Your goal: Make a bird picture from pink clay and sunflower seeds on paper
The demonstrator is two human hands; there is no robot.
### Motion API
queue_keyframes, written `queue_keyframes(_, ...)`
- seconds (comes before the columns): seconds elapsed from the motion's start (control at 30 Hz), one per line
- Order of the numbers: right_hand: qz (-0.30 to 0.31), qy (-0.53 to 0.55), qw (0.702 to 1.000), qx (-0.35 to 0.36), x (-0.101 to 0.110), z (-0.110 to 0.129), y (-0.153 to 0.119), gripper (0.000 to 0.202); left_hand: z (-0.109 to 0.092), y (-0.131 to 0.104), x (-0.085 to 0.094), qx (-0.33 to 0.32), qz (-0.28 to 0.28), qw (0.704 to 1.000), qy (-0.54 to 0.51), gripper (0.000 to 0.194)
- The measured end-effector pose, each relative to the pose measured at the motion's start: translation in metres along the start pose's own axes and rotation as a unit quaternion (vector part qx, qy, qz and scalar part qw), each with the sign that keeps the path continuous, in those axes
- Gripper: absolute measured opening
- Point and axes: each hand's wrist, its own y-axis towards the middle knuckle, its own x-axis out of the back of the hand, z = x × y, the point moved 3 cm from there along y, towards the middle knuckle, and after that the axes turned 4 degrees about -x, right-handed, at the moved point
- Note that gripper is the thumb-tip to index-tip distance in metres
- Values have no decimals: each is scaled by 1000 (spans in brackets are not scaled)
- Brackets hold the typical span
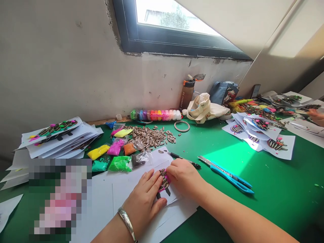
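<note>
In front of me on a stack of white paper [121,202] is a small figure of striped sunflower seeds [164,182] edged in pink clay, with dark painted legs below. My left hand [144,194], a silver bangle at its wrist, rests with its fingers stretched over the figure's left side. At the upper right edge my right hand [186,175] has its fingers bent and pinched together against the pink edge. Whatever those fingertips hold is hidden. A black pen [178,156] lies just beyond the right hand.
Clay packets [121,163] and a seed pile [152,136] lie behind the paper. A blue utility knife [227,175] rests to the right, near a tape ring [181,126]. Finished pictures [58,141] are stacked left, others [260,131] right. Another person's hand [316,116] shows far right.
</note>
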Motion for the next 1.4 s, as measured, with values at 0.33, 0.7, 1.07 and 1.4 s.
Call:
queue_keyframes(0.33,83,-69,994,-19,13,-2,71,17,1,-4,-7,10,-10,1000,-13,48)
queue_keyframes(0.7,83,-12,996,-21,13,1,76,23,1,-5,-8,21,-20,998,-54,50)
queue_keyframes(1.07,24,372,919,-130,12,-8,-13,19,-5,-5,1,22,-47,998,-29,49)
queue_keyframes(1.4,7,361,923,-131,12,-5,-12,21,10,-9,24,21,-119,993,14,36)
